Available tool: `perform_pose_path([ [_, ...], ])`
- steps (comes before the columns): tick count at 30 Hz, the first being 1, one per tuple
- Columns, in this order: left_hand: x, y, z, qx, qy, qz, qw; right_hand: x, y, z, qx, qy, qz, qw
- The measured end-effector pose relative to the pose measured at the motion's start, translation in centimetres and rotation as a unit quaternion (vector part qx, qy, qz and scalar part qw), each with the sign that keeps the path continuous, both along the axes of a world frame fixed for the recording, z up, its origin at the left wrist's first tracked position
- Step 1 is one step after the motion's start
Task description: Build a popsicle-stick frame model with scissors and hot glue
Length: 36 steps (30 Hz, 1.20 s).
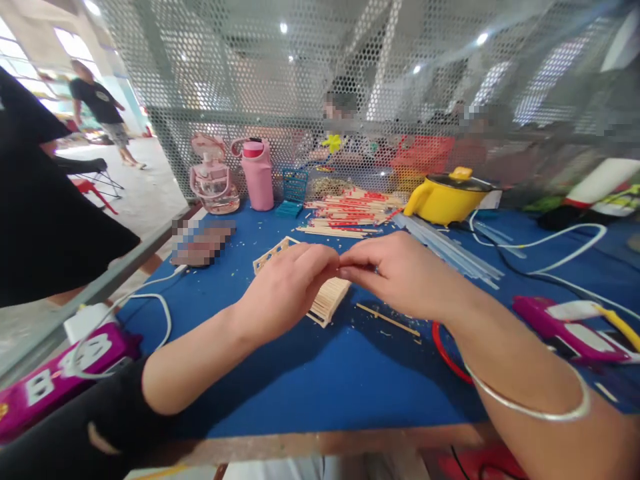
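My left hand (287,283) and my right hand (400,273) meet above the middle of the blue table, fingertips touching. The fingers of both are pinched together; whatever lies between them is hidden or too small to name. Beneath them sits a small piece built from pale wooden sticks (330,300), set side by side and partly covered by my left hand. A lattice frame of the same pale sticks (273,253) shows behind that hand. A thin loose stick (387,320) lies below my right hand, with small wood scraps around it.
Bundled sticks in red-marked wrappers (350,207) lie at the back, near translucent glue sticks (450,250). Beyond stand a yellow electric pot (447,197), a pink bottle (257,177) and a clear pink bottle (215,183). Purple power strips (575,330), cables and a red ring (447,357) flank my arms.
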<state>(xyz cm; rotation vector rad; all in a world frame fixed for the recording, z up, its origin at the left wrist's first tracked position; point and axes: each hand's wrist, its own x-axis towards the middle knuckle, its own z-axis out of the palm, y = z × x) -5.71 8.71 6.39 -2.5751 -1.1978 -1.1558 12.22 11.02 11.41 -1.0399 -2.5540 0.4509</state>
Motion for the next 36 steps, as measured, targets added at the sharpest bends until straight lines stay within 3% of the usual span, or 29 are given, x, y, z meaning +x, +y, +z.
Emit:
perform_pose_path([
  [3,-0.1,0.1,-0.4,-0.022,-0.022,0.014,0.999,0.8,1.7,0.3,-0.032,-0.031,-0.014,0.999],
  [6,-1.2,-0.4,-1.7,-0.073,0.005,0.019,0.997,2.6,4.3,-0.7,-0.102,0.023,-0.125,0.987],
  [8,-2.1,-0.4,-3.1,-0.091,0.054,0.013,0.994,3.6,5.7,-2.2,-0.183,0.08,-0.19,0.961],
  [10,-2.9,-0.1,-4.5,-0.086,0.101,0.009,0.991,4.1,6.7,-4.1,-0.251,0.108,-0.194,0.942],
  [13,-3.4,0.7,-6.1,-0.076,0.147,-0.004,0.986,3.9,7.6,-6.4,-0.29,0.106,-0.161,0.938],
  [16,-3.4,1.3,-6.6,-0.081,0.159,-0.012,0.984,3.4,8.5,-7.1,-0.361,0.103,-0.154,0.914],
  [19,-3.6,1.2,-6.6,-0.091,0.141,-0.015,0.986,3.0,9.4,-6.5,-0.444,0.096,-0.144,0.879],
  [22,-3.8,0.9,-6.3,-0.097,0.116,-0.026,0.988,2.7,10.1,-6.0,-0.486,0.064,-0.126,0.862],
  [25,-3.5,1.1,-5.2,-0.139,0.069,-0.029,0.987,2.5,10.5,-6.1,-0.491,0.052,-0.121,0.861],
  [28,-2.3,2.6,-3.7,-0.193,0.012,0.049,0.98,2.6,10.7,-6.3,-0.474,0.049,-0.117,0.872],
  [32,-0.3,5.2,-2.7,-0.21,0.083,0.112,0.968,2.7,10.6,-6.5,-0.463,0.039,-0.119,0.877],
  [36,1.0,6.2,-3.2,-0.19,0.134,0.122,0.965,2.6,10.3,-6.7,-0.458,0.043,-0.139,0.877],
])
